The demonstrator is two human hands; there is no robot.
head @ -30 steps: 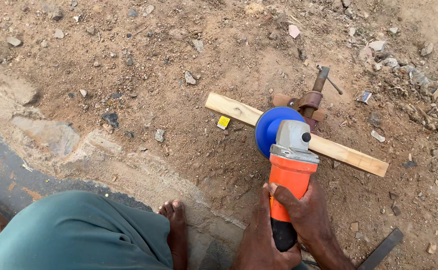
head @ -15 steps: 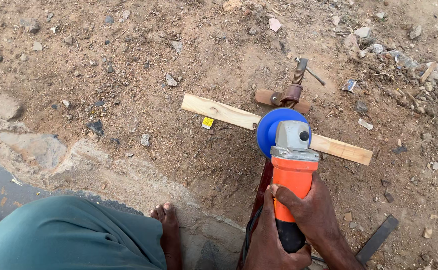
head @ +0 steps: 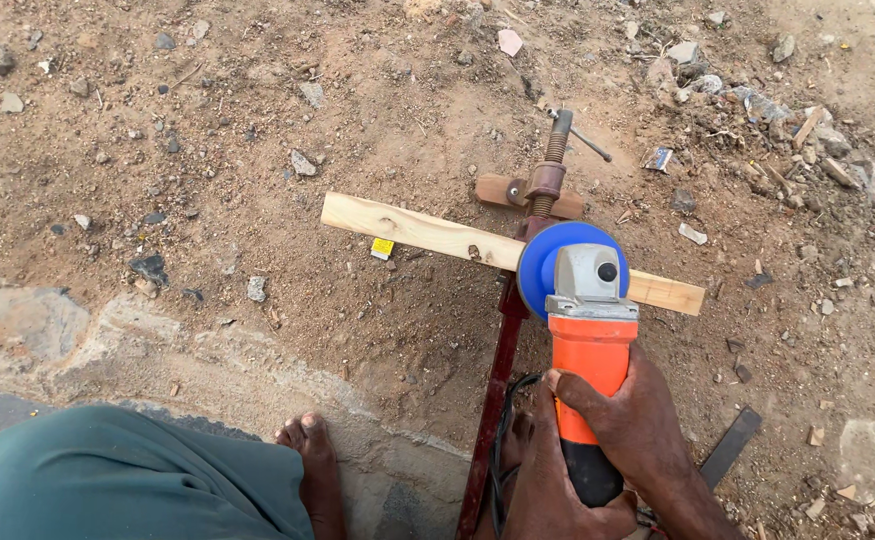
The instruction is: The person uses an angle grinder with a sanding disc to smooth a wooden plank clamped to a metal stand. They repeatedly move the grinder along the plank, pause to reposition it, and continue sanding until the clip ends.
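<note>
Both hands wrap tight around the orange angle grinder [head: 589,350]: the right hand [head: 629,430] on the body, the left hand [head: 547,490] low at the tail, steadying it. Its blue disc [head: 539,262] sits on the wooden strip [head: 427,232], which a rusty clamp [head: 547,175] at twelve o'clock pins across a red bar [head: 492,400]. A bare foot [head: 312,465] rests at eight o'clock.

Wooden strip [head: 427,232]: lies crosswise in the clamp [head: 545,185]. Grinder [head: 585,320]: disc on the strip, right of the clamp. Small tag [head: 383,248]: on the ground, just before the strip.
</note>
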